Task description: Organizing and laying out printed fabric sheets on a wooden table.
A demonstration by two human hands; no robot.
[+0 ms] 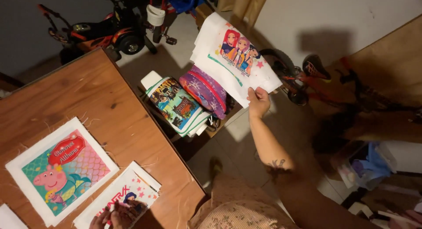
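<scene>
The right hand [258, 100] is stretched out away from the body over the floor, closed in a pinch on the lower edge of a stack of white fabric sheets printed with three cartoon girls [235, 57]; thumb on top, fingers underneath, so that the sheets fan upward and hang free, which keeps the printed face turned toward the camera and off the other things. Just beside that stack, lower and to the left, a second pile of white fabric pieces with a dark, colourful game-style print [176, 105] rests on what seems to be a chair or stool, with a purple patterned pouch [205, 91] leaning against it. The left hand [115, 215] is at the bottom edge of the view, fingers curled down and pressing on a white fabric sheet with red lettering and a small dark-haired figure [121, 200], apparently to hold it flat on the brown wooden table [110, 101]; how firmly it grips I cannot tell. To its left lies a larger frayed-edged white fabric panel showing a pink pig mermaid on teal scales [61, 169], spread flat. A red and black ride-on toy [110, 33] and a small bicycle [303, 77] stand on the floor beyond.
</scene>
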